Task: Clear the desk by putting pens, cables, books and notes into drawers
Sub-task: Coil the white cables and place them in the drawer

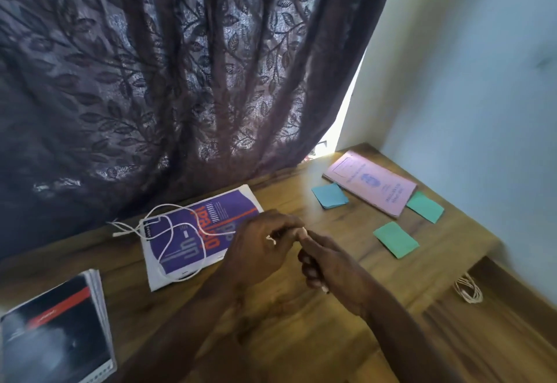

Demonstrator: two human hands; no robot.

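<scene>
Surface: brown wooden desk.
Grip: left hand, right hand pinch thin white cable.
Risk: loops may drag purple book.

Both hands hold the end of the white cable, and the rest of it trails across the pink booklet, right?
Not quite. The head view shows the cable trailing across the purple book, not the pink booklet. The left hand and right hand do hold its end.
</scene>
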